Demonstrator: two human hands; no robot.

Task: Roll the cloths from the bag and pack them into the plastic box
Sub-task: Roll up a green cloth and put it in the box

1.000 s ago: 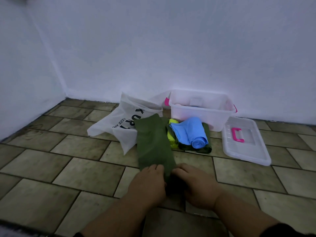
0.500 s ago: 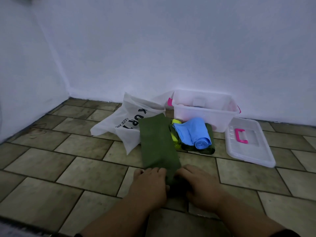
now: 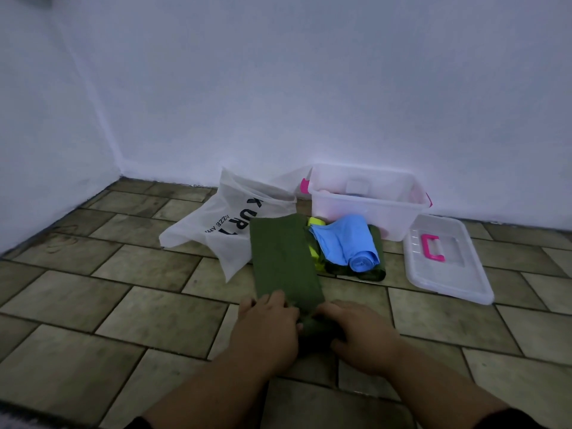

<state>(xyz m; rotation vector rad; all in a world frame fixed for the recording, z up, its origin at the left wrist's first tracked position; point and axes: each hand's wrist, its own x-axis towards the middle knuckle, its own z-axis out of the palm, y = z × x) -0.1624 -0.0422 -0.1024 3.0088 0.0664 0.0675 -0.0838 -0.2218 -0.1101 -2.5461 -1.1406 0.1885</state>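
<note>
A dark green cloth [image 3: 283, 261] lies as a long folded strip on the tiled floor, its near end turned into a roll. My left hand [image 3: 267, 323] and my right hand [image 3: 360, 332] sit side by side on that roll, fingers curled over it. Behind the strip lies a white printed bag [image 3: 223, 224], flat and open. A clear plastic box [image 3: 368, 205] with pink clips stands against the wall. In front of the box is a small pile: a rolled blue cloth [image 3: 349, 243], a yellow-green cloth [image 3: 315, 239] and another dark green cloth [image 3: 371, 272].
The box's clear lid [image 3: 448, 274] with a pink handle lies flat on the floor to the right of the pile. White walls meet in a corner at the back left. Brown floor tiles [image 3: 123, 305] stretch to the left and right of my arms.
Both hands have crept forward along the green strip, so the rolled part under them has grown slightly and the flat part looks shorter. The view has shifted a little.
</note>
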